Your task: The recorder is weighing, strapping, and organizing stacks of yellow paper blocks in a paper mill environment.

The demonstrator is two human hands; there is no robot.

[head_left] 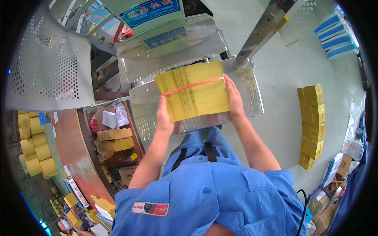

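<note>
Straight ahead the way is barred: beyond the yellow bundle (204,98) the curved metal cover (177,45) looms over the steel counter (252,92), the perforated panel (47,70) walls off the far left, and a slanting steel post (262,33) guards the far right corner! Down the left, the red-brown counter (71,145) hems things in, but look right: past the right hand (235,100) there's a bare strip of steel, then open floor (277,118) running out to the row of yellow stacks (312,126).
</note>
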